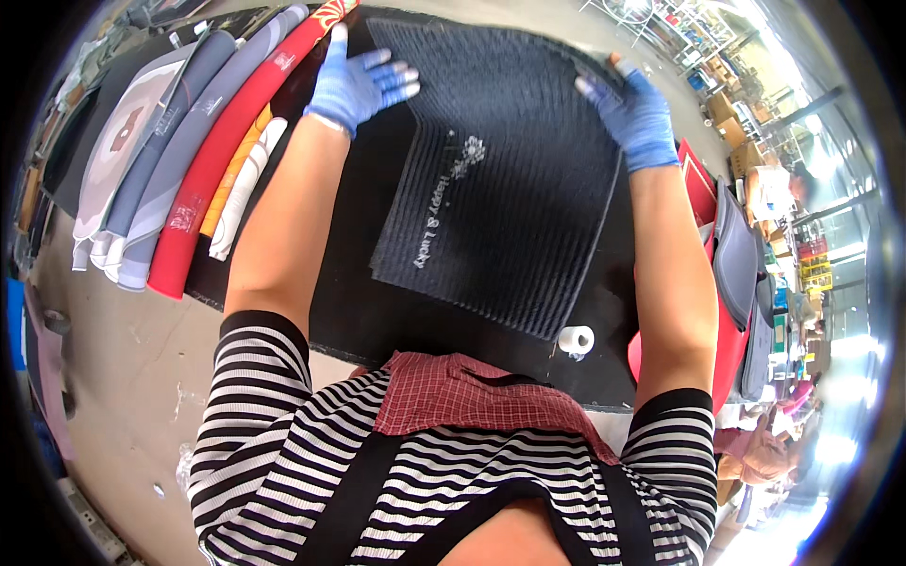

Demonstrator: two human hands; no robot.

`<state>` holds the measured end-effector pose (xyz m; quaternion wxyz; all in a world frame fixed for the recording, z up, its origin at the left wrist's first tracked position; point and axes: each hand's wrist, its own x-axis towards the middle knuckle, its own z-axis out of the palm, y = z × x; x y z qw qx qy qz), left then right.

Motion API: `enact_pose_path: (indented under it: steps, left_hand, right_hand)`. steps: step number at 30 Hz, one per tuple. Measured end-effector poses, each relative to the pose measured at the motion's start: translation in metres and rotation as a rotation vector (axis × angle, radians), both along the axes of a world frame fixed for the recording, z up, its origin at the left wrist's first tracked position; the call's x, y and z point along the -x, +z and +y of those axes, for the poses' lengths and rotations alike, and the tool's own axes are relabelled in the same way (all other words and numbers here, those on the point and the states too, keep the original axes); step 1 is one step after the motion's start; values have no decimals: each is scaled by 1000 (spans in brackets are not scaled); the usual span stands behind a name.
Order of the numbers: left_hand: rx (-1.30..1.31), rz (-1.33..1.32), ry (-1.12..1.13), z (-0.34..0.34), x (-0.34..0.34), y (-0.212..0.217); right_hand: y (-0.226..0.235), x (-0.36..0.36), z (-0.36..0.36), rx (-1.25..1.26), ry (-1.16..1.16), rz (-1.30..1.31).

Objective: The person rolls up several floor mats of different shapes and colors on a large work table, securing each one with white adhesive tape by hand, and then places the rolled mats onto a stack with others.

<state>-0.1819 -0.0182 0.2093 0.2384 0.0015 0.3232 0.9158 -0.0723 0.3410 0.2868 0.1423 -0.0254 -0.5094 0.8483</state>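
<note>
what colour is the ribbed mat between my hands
The ribbed mat is dark blue-grey with pale print; head view shows it best.

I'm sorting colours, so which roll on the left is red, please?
The red roll, directly left of the yellow roll; no other there is red.

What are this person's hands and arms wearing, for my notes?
The left hand and right hand wear blue fabric gloves, with a thin pale edge at the left wrist. Whether they cover the fingertips is unclear. The forearms are bare up to black-and-white striped fabric sleeves, ending near the elbows in plain black bands. No cables or markings show on them.
</note>
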Motion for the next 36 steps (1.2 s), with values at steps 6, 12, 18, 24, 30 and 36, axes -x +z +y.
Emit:
enact_pose_path:
  steps: [6, 12, 18, 24, 30, 36]
  left_hand:
    - [-176, 375, 119, 12, -16, 75]
    - [-253, 453, 169, -16, -145, 29]
    - [538, -212, 205, -116, -171, -222]
    - [597, -417, 232, -149, -197, -278]
    - [692, -439, 256, -138, -212, -280]
    - [635, -453, 255, -121, -238, -269]
  right_hand:
    - [87, -65, -9, -926, -402, 556]
    - [-14, -209, -48, -676, 298, 97]
    - [-209, -259, -122, -869, 840, -708]
    - [-295, -250, -45, -292, 354, -807]
    - [-349, -202, -46, -554, 47, -827]
    - [-333, -170, -46, -735, 34, -1013]
